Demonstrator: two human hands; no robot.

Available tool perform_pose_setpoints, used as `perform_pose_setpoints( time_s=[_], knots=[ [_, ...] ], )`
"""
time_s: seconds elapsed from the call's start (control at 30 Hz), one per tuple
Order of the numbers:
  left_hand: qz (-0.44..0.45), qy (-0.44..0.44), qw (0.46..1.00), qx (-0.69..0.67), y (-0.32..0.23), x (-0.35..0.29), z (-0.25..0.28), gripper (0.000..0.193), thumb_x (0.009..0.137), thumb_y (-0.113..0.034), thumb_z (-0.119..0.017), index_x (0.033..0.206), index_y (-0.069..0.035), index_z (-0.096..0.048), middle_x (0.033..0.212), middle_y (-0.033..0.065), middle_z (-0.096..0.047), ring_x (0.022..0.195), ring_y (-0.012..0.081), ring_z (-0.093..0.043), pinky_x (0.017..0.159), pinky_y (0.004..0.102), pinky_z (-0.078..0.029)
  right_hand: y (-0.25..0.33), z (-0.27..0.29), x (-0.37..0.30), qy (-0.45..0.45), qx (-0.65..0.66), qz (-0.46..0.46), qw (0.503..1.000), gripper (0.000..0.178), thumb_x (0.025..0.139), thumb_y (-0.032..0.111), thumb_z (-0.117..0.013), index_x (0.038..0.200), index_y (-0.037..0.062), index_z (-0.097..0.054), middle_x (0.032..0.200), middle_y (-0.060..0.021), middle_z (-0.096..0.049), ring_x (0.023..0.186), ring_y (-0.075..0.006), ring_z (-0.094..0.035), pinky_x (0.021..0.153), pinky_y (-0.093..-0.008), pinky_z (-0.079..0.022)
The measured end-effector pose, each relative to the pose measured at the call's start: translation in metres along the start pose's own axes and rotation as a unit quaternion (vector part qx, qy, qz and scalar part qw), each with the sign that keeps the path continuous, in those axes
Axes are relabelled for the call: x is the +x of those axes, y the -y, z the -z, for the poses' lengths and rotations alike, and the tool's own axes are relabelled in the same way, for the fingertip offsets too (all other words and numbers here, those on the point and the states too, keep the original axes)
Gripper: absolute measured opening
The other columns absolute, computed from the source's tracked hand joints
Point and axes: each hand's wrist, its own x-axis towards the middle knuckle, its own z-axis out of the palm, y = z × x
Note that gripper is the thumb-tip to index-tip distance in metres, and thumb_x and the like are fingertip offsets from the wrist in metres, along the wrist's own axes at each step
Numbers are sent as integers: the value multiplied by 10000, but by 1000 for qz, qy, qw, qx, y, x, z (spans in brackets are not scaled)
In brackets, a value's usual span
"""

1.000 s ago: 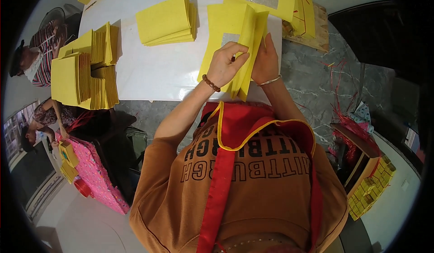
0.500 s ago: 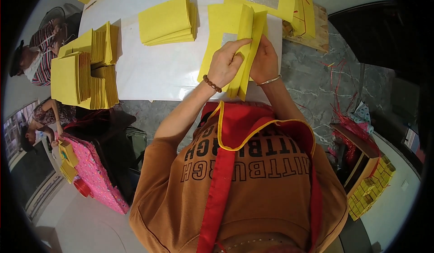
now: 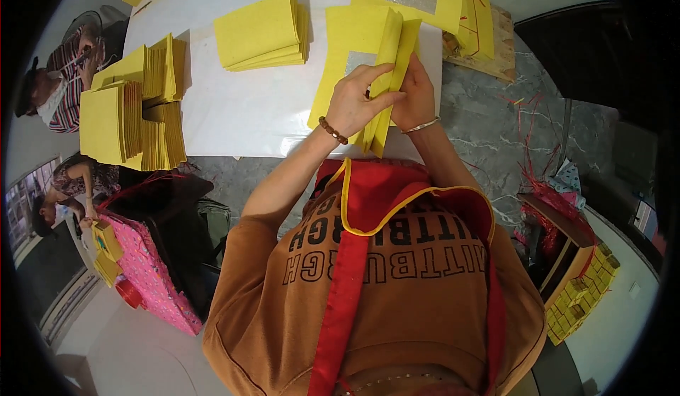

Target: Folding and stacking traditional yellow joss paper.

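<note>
Left hand (image 3: 356, 100) has spread thumb from forefinger across the yellow paper (image 3: 389, 42); folding, seemingly, needing even pressure next (right hand (image 3: 416, 100): grip, I can't tell).

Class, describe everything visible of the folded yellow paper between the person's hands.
The folded yellow paper looks plain and matt. Its long raised flaps run away from the person, tilted, over the right part of the white-covered table. Thumb and index finger of the left hand touch it; the right hand is at its right side. Whether it joins the flat yellow sheet beside it is unclear.
</note>
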Motion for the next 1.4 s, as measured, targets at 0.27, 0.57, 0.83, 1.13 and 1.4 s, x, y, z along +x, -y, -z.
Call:
perform_pose_setpoints(
  time_s=[0.27,0.57,0.83,1.13,1.4],
  knots=[
    [25,21,997,-66,6,-1,2,417,726,-239,-701,1083,-58,-583,798,88,-563,581,152,-502,546,265,-428,2,-5,-2,39,-8,3,999,392,952,322,-300,1241,82,-414,1177,-50,-505,1081,-186,-474,939,-328,-362],
    [82,24,990,-111,3,-4,5,364,800,-48,-564,1162,-64,-541,807,11,-534,580,50,-442,519,207,-370,2,6,2,96,56,-37,993,381,932,319,-340,1198,76,-463,1168,-65,-531,1077,-219,-491,941,-371,-363],
    [-4,47,999,7,11,-6,4,410,774,-17,-486,1178,-77,-514,878,101,-576,705,203,-512,641,283,-421,0,7,1,-4,25,-14,1000,375,907,302,-360,1187,73,-460,1164,-62,-522,1071,-216,-481,948,-360,-346],
    [156,46,981,-107,7,-9,16,408,768,3,-464,1166,-70,-521,835,72,-546,689,161,-510,616,259,-412,1,0,-1,-30,30,-19,999,413,916,339,-319,1196,69,-457,1162,-76,-528,1071,-234,-490,944,-367,-359],
    [-37,4,997,61,-1,-9,-7,387,745,-230,-651,1086,-69,-568,823,129,-548,611,258,-506,565,331,-415,3,-7,-4,-43,-41,-24,998,409,936,347,-329,1236,83,-417,1173,-53,-516,1070,-210,-489,940,-360,-364]
  ],
)
